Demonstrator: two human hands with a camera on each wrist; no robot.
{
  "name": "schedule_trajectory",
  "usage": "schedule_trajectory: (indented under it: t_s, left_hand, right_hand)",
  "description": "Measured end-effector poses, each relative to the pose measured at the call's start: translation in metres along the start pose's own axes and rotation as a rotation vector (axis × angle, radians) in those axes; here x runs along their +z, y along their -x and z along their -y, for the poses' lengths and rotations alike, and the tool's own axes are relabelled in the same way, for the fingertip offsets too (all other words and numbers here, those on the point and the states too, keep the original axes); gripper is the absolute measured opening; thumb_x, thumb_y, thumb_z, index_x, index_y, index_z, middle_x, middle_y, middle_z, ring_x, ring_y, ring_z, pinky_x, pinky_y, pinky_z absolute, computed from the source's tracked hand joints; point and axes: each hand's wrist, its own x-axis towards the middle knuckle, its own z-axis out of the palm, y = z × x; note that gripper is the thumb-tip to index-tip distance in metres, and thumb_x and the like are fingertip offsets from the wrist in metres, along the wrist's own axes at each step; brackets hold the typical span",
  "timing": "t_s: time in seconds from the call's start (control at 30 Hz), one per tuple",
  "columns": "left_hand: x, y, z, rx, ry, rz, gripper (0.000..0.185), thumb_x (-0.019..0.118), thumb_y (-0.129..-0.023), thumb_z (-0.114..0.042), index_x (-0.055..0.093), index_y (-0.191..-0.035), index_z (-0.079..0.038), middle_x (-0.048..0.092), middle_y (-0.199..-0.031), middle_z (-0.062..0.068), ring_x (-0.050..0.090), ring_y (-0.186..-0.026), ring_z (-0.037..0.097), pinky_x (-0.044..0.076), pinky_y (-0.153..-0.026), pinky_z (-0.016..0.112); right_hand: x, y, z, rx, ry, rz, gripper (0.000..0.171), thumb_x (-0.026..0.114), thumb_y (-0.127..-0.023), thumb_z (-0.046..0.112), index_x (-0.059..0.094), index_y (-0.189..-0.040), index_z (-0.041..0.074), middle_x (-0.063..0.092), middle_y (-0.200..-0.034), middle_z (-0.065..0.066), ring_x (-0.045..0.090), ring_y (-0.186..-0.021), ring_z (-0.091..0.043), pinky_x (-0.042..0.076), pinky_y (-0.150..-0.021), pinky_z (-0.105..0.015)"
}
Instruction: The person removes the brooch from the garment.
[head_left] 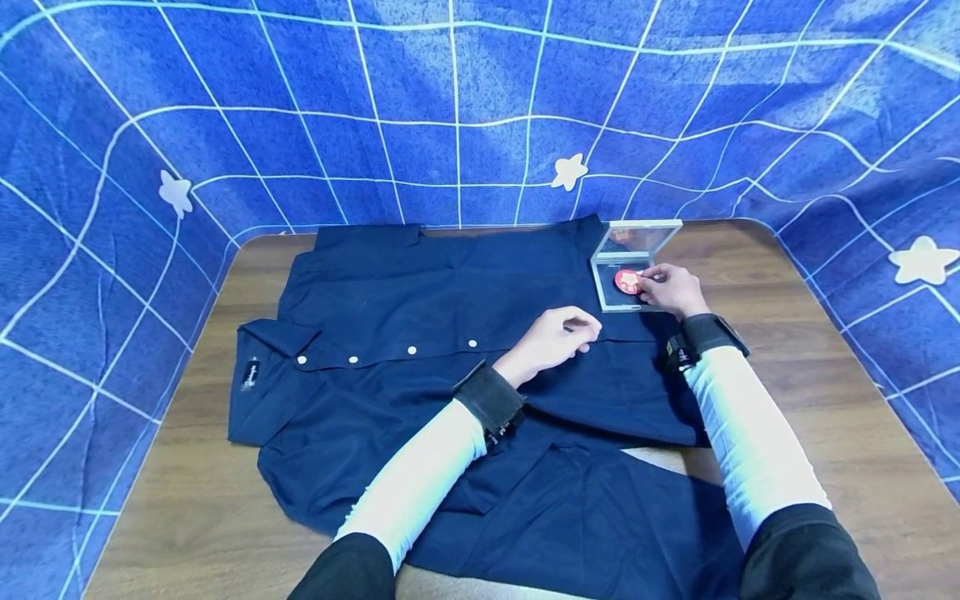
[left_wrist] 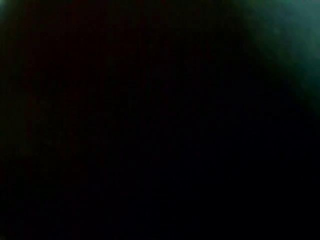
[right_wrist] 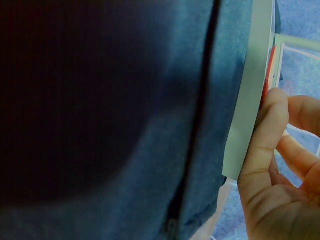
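Shirt [head_left: 390, 333], dark navy with white buttons, lies spread across a wooden table [head_left: 810, 350]; a small pale mark beside its collar is too tiny to read. Left hand [head_left: 555, 337] rests on the cloth, fingers loosely curled, holding nothing. Right hand [head_left: 671, 287] pinches a red badge [head_left: 627, 281] inside an open clear case [head_left: 633, 250]. Left wrist view is black; right wrist view shows fingers [right_wrist: 272, 130] at the case edge.
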Motion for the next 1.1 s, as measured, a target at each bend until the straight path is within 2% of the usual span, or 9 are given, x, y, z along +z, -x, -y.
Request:
schedule_trajectory:
  t_s: [0.17,0.37,0.43,0.53,0.67,0.8,0.9,1.1]
  left_hand:
    - [0.000,0.001,0.000,0.003,-0.013,0.006,0.022,0.062,-0.097,-0.020,0.069,-0.113,-0.007,0.071,-0.103,0.008,0.068,-0.086,0.019,0.049,-0.065,0.019]
    - [-0.003,0.000,0.003,-0.001,-0.018,0.014,0.023,0.061,-0.098,-0.021,0.068,-0.115,-0.007,0.071,-0.109,0.013,0.067,-0.084,0.015,0.050,-0.066,0.019]
    - [-0.003,0.000,0.002,0.008,-0.018,0.014,0.023,0.061,-0.098,-0.021,0.068,-0.115,-0.007,0.072,-0.109,0.012,0.067,-0.083,0.013,0.050,-0.066,0.019]
    - [-0.005,0.001,-0.001,0.033,-0.018,0.013,0.025,0.060,-0.098,-0.021,0.068,-0.115,-0.005,0.072,-0.110,0.014,0.068,-0.085,0.016,0.050,-0.067,0.020]
    - [-0.010,0.004,-0.006,0.073,-0.035,-0.004,0.025,0.059,-0.099,-0.022,0.068,-0.115,-0.005,0.072,-0.111,0.014,0.069,-0.091,0.023,0.049,-0.068,0.020]
    - [-0.018,0.008,-0.007,0.099,-0.062,-0.032,0.024,0.059,-0.099,-0.022,0.068,-0.115,-0.007,0.071,-0.112,0.011,0.070,-0.094,0.024,0.049,-0.072,0.021]
    - [-0.026,0.012,-0.007,0.117,-0.084,-0.057,0.023,0.059,-0.099,-0.022,0.068,-0.115,-0.009,0.070,-0.112,0.009,0.070,-0.095,0.023,0.050,-0.075,0.023]
    - [-0.042,0.022,-0.004,0.144,-0.104,-0.106,0.024,0.059,-0.099,-0.021,0.068,-0.115,-0.007,0.070,-0.111,0.011,0.071,-0.096,0.027,0.053,-0.080,0.026]
  right_hand:
    - [0.001,0.000,-0.001,-0.005,-0.002,0.004,0.031,0.059,-0.095,0.019,0.063,-0.115,-0.005,0.065,-0.068,0.012,0.053,-0.052,0.013,0.043,-0.056,-0.006]
    - [-0.001,0.001,-0.003,0.003,-0.006,0.012,0.032,0.058,-0.094,0.019,0.062,-0.116,-0.005,0.062,-0.066,0.015,0.053,-0.054,0.012,0.044,-0.056,-0.007]
    - [-0.001,0.000,-0.004,0.004,-0.017,0.019,0.033,0.057,-0.095,0.019,0.061,-0.117,-0.005,0.061,-0.066,0.016,0.054,-0.055,0.011,0.045,-0.056,-0.008]
    - [-0.002,0.001,-0.004,-0.007,-0.015,0.009,0.032,0.057,-0.096,0.020,0.061,-0.117,-0.003,0.063,-0.068,0.015,0.055,-0.056,0.011,0.044,-0.058,-0.007]
    - [-0.003,0.003,0.000,-0.046,0.025,-0.035,0.033,0.056,-0.096,0.024,0.063,-0.117,-0.001,0.071,-0.078,0.001,0.055,-0.057,0.011,0.042,-0.067,-0.011]
    - [-0.003,0.009,0.006,-0.122,0.089,-0.082,0.032,0.056,-0.097,0.026,0.066,-0.115,0.001,0.075,-0.090,-0.015,0.053,-0.059,0.010,0.041,-0.077,-0.022]
    - [0.000,0.015,0.014,-0.175,0.109,-0.087,0.031,0.056,-0.096,0.026,0.067,-0.114,0.002,0.074,-0.089,-0.017,0.052,-0.061,0.006,0.041,-0.073,-0.026]
    - [0.012,0.027,0.032,-0.251,0.069,-0.068,0.026,0.058,-0.096,0.023,0.068,-0.109,0.003,0.073,-0.082,-0.016,0.062,-0.065,-0.004,0.040,-0.063,-0.018]
